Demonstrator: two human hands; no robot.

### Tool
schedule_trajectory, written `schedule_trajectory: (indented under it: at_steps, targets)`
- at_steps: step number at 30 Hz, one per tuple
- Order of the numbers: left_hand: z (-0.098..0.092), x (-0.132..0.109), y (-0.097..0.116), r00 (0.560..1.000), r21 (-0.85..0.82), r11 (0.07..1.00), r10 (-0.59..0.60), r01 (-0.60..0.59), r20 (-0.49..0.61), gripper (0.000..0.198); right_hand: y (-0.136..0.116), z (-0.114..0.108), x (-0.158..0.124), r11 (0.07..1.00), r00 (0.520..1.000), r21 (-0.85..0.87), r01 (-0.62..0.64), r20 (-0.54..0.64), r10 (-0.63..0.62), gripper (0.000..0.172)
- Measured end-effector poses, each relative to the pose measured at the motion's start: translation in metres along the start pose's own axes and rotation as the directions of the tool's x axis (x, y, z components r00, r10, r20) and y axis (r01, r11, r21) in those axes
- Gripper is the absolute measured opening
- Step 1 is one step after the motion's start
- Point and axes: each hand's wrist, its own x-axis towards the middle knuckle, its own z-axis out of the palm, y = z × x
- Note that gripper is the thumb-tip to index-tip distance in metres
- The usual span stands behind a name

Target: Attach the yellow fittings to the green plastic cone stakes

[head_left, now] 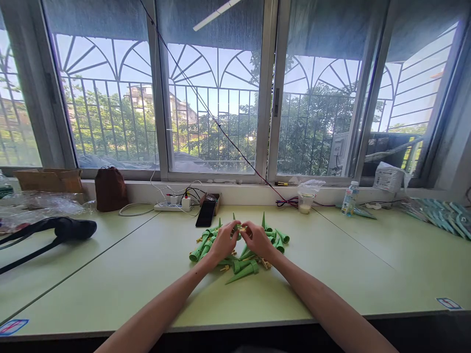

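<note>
Over a pile on the table, my left hand (225, 240) and my right hand (258, 241) meet, fingertips pinched close together. A green plastic cone-shaped spike (239, 236) shows partly between the left fingers, mostly hidden by them. The right fingertips pinch a small yellow plastic piece (243, 228) against it; whether the two are joined I cannot tell. Several green spikes lie around and under my hands, one green spike (243, 273) nearest me with its point to the left. Small yellow pieces (224, 268) are scattered among them.
Behind the pile are a phone (206, 214), a power strip (172, 207) and cables. A plastic cup (305, 202) and a bottle (350, 198) stand back right, packaged items (441, 215) farther right. At left are a brown pouch (111, 189) and a black strapped object (75, 229).
</note>
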Motion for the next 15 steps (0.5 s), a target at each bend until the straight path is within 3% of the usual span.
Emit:
schedule_trajectory:
  at_steps: [15]
  targets:
    - [0.0012,-0.0006,-0.0005,1.000,-0.001,1.000,-0.009,0.009,0.021,0.028,0.0041,0.0011,0.0004,1.000,1.000,-0.021,-0.020,0.005,0.021,0.015]
